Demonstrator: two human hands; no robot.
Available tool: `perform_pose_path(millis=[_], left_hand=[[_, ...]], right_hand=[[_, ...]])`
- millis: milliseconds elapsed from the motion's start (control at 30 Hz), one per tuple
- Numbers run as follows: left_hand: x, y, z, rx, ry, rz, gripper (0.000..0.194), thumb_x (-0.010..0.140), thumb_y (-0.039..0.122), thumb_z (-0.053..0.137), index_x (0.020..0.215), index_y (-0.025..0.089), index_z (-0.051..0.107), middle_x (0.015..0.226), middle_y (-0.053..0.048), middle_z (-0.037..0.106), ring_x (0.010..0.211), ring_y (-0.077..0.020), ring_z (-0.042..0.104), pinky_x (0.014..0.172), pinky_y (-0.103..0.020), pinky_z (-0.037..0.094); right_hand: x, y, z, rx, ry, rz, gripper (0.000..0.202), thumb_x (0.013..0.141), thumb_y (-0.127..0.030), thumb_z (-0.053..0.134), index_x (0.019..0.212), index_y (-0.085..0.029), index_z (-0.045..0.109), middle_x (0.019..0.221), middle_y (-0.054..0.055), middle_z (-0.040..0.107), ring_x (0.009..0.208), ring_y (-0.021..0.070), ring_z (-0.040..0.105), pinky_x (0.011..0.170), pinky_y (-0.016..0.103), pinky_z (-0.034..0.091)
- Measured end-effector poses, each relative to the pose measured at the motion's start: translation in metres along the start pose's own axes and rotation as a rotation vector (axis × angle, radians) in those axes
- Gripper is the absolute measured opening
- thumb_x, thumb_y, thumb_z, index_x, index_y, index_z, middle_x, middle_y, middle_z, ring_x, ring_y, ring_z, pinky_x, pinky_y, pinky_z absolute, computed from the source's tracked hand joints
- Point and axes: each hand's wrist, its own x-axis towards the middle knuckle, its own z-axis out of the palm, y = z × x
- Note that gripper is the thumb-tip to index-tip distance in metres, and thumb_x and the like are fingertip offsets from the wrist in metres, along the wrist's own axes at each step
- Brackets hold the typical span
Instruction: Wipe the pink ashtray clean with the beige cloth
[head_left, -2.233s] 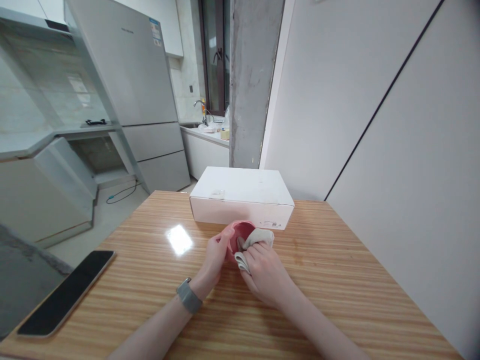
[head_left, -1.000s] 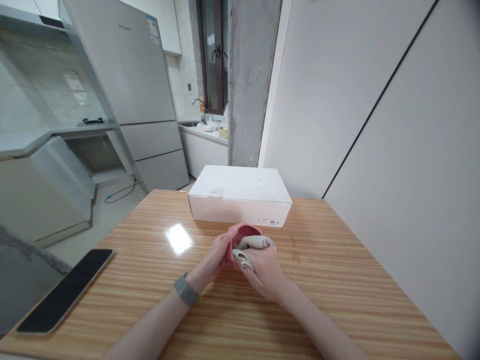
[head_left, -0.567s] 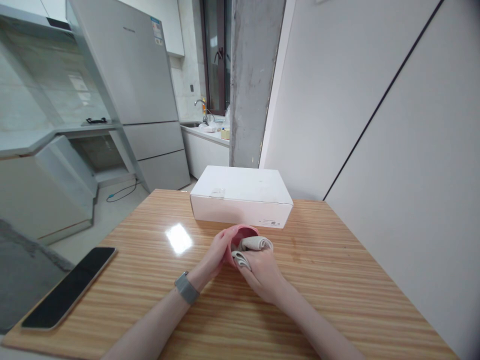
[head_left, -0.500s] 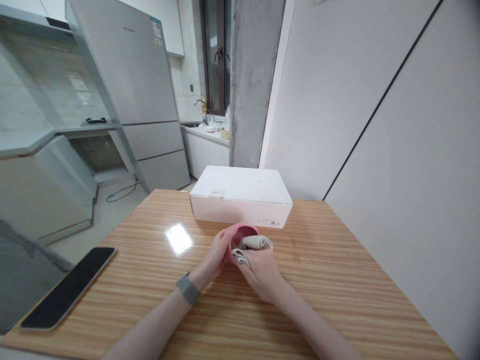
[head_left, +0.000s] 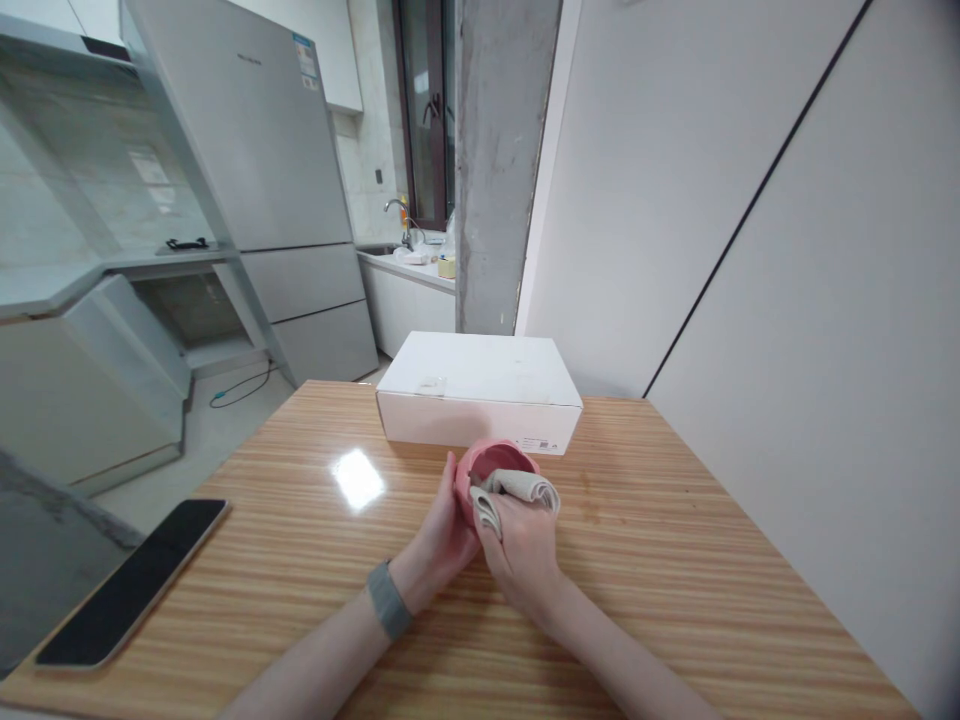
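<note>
**Split duties at the bench (head_left: pixel 712 600)**

Striped wood top, and it carries everything here. Biggest thing on it is the white box (head_left: pixel 480 370), sitting beyond the hands, which I reckon gives the arms some space. The phone (head_left: pixel 135 585) lies flat by the left edge, well apart from the action, probably so nobody knocks it.

Next down, the pink bowl (head_left: pixel 495 458) is on the near side of the box, cupped in the left hand (head_left: pixel 435 535) with the thumb up along its side. It's tipped towards the right hand (head_left: pixel 521 555), I'd guess for easier reach inside. Can't tell if its base touches the bench.

The right hand has its fingers bunched around a folded pale cloth (head_left: pixel 525 486), pinching it at the bowl's mouth; fingertips hidden. Smallest bit: a grey wristband (head_left: pixel 388 598), well clear of the rim.
</note>
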Motion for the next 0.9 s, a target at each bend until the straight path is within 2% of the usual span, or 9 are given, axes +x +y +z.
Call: perform_pose_path(millis=[167, 233, 300, 400, 467, 500, 633, 800, 900], left_hand=[[0.0, 0.002, -0.004, 0.067, 0.008, -0.059, 0.063, 0.085, 0.066, 0.043, 0.113, 0.015, 0.068, 0.108, -0.011, 0.072, 0.112, -0.0289, 0.061, 0.103, -0.038, 0.04], [0.0, 0.005, -0.007, 0.103, 0.064, -0.058, 0.051, 0.086, 0.059, 0.048, 0.107, 0.017, 0.07, 0.099, -0.007, 0.074, 0.099, -0.0247, 0.066, 0.091, -0.034, 0.047], [0.0, 0.011, -0.012, 0.126, 0.116, -0.085, 0.043, 0.085, 0.053, 0.051, 0.094, 0.017, 0.072, 0.084, -0.005, 0.075, 0.078, -0.0204, 0.067, 0.073, -0.029, 0.05], [-0.001, 0.02, -0.017, 0.128, 0.126, -0.16, 0.049, 0.083, 0.058, 0.052, 0.072, 0.014, 0.07, 0.063, -0.006, 0.07, 0.054, -0.0166, 0.06, 0.055, -0.027, 0.044], [-0.001, 0.024, -0.018, 0.12, 0.102, -0.19, 0.054, 0.082, 0.063, 0.051, 0.066, 0.014, 0.07, 0.061, -0.007, 0.07, 0.054, -0.0175, 0.06, 0.058, -0.028, 0.045], [-0.001, 0.025, -0.018, 0.12, 0.079, -0.201, 0.055, 0.082, 0.064, 0.051, 0.069, 0.014, 0.071, 0.066, -0.009, 0.072, 0.061, -0.0194, 0.064, 0.064, -0.029, 0.047], [0.001, 0.025, -0.014, 0.16, 0.021, -0.161, 0.052, 0.085, 0.059, 0.052, 0.095, 0.012, 0.074, 0.097, -0.011, 0.075, 0.095, -0.0255, 0.067, 0.092, -0.033, 0.046], [0.004, 0.019, -0.016, 0.207, 0.131, -0.036, 0.046, 0.086, 0.052, 0.055, 0.097, 0.012, 0.074, 0.103, -0.011, 0.075, 0.099, -0.0255, 0.067, 0.096, -0.035, 0.046], [0.006, 0.014, -0.019, 0.196, 0.198, 0.033, 0.047, 0.085, 0.053, 0.055, 0.098, 0.011, 0.073, 0.102, -0.012, 0.075, 0.098, -0.0262, 0.067, 0.096, -0.037, 0.046]], right_hand=[[0.0, 0.008, -0.005, -0.024, -0.059, -0.095, 0.032, 0.091, -0.024, 0.034, 0.076, -0.017, 0.061, 0.066, 0.005, 0.065, 0.064, 0.0195, 0.052, 0.067, 0.035, 0.029], [0.002, 0.012, -0.01, -0.016, -0.089, -0.146, 0.032, 0.091, -0.024, 0.034, 0.073, -0.018, 0.059, 0.065, 0.005, 0.063, 0.063, 0.0191, 0.051, 0.066, 0.035, 0.03], [0.005, 0.016, -0.016, 0.013, -0.143, -0.196, 0.032, 0.09, -0.024, 0.033, 0.069, -0.019, 0.057, 0.063, 0.004, 0.062, 0.063, 0.0188, 0.05, 0.067, 0.035, 0.031], [0.008, 0.02, -0.021, 0.074, -0.238, -0.266, 0.032, 0.089, -0.024, 0.032, 0.067, -0.02, 0.055, 0.063, 0.004, 0.062, 0.063, 0.0184, 0.051, 0.066, 0.035, 0.032], [0.007, 0.02, -0.021, 0.08, -0.283, -0.294, 0.031, 0.088, -0.026, 0.033, 0.065, -0.02, 0.054, 0.063, 0.003, 0.062, 0.062, 0.0182, 0.05, 0.065, 0.035, 0.032], [0.006, 0.02, -0.02, 0.074, -0.303, -0.3, 0.031, 0.087, -0.026, 0.034, 0.064, -0.021, 0.053, 0.062, 0.003, 0.061, 0.061, 0.0181, 0.049, 0.065, 0.035, 0.031], [0.002, 0.015, -0.015, 0.031, -0.344, -0.281, 0.028, 0.086, -0.027, 0.036, 0.066, -0.021, 0.055, 0.064, 0.003, 0.063, 0.063, 0.0189, 0.05, 0.067, 0.036, 0.03], [0.0, 0.009, -0.009, -0.035, -0.33, -0.178, 0.023, 0.087, -0.027, 0.042, 0.071, -0.02, 0.057, 0.069, 0.004, 0.065, 0.07, 0.0207, 0.051, 0.069, 0.037, 0.029], [0.001, 0.004, -0.005, -0.012, -0.291, -0.06, 0.028, 0.091, -0.026, 0.039, 0.068, -0.02, 0.053, 0.068, 0.003, 0.062, 0.069, 0.0192, 0.05, 0.07, 0.036, 0.028]])
